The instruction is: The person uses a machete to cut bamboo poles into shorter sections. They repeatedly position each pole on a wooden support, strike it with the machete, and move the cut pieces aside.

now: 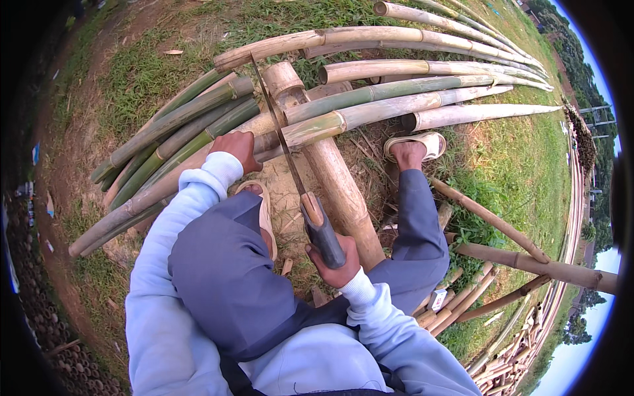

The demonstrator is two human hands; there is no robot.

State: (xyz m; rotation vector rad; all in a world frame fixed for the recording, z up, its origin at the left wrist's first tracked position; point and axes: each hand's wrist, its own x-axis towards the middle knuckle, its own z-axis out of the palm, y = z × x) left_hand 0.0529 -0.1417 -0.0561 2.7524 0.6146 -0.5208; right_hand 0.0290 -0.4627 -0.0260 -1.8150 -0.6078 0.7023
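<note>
My right hand point(335, 261) is wrapped round the dark handle of a handsaw point(320, 228). The saw's long narrow blade point(282, 142) points away from me and crosses a bamboo pole point(323, 129). How deep the blade sits in the pole I cannot tell. My left hand point(239, 149) is closed round the bamboo just left of the blade, pressing it down. Under the poles lies a thick bamboo log point(340, 185), slanting from my right leg to the far side. Several cut green bamboo pieces point(205, 115) lie beside my left hand.
Several long bamboo poles point(436, 36) stretch out to the far right. A bamboo frame point(508, 261) stands at my right, with stacked bamboo pieces point(456, 307) under it. My sandalled feet point(409, 150) rest on either side of the log. Cut bamboo point(66, 363) is heaped at lower left.
</note>
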